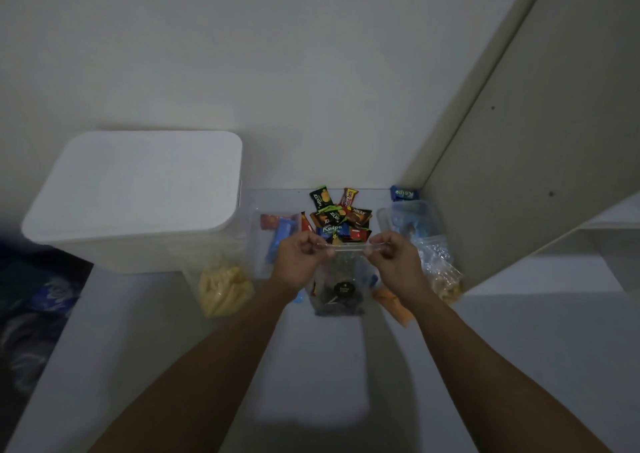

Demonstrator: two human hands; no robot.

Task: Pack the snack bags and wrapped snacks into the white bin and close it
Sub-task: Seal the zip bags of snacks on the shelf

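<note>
Both hands — the left hand and right hand — pinch the top strip of a clear snack bag of dark pieces (held upright above the table), which could spill if half-sealed, the white bin at left lidded.

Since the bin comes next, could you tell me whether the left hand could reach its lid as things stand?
Probably not at once: the left hand and right hand both pinch the clear bag by its top. The white bin, lid on, stands unobstructed to its left.
</note>
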